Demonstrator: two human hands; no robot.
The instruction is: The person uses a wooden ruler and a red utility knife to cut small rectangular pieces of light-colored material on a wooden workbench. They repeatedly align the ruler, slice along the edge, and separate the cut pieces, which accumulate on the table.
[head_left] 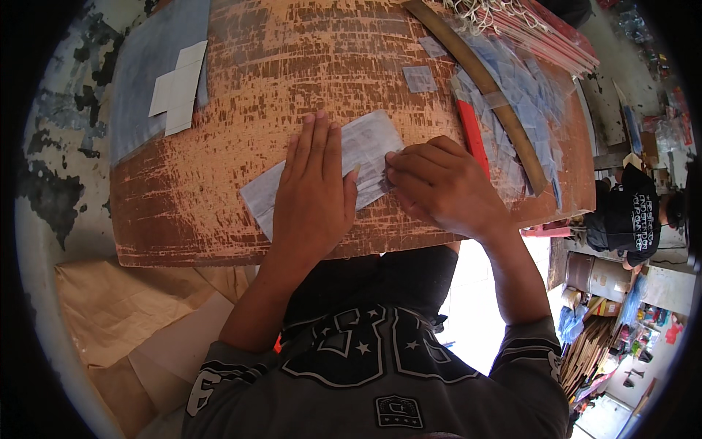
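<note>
My left hand [314, 186] lies flat, fingers together, pressing down on a pale clear plastic sleeve [369, 143] that lies on a worn orange wooden board [292, 66]. My right hand [439, 183] is curled beside it, fingertips pinching the sleeve's right edge near the middle. The sleeve sticks out to the left of my left hand too, toward the board's near edge.
A red-handled knife [472, 132] and a long wooden ruler [490, 91] lie right of my hands. Several clear plastic pieces [526, 102] pile at the far right. White square cards [178, 88] sit at the far left. Brown paper [124, 307] lies below; another person [632, 216] crouches at right.
</note>
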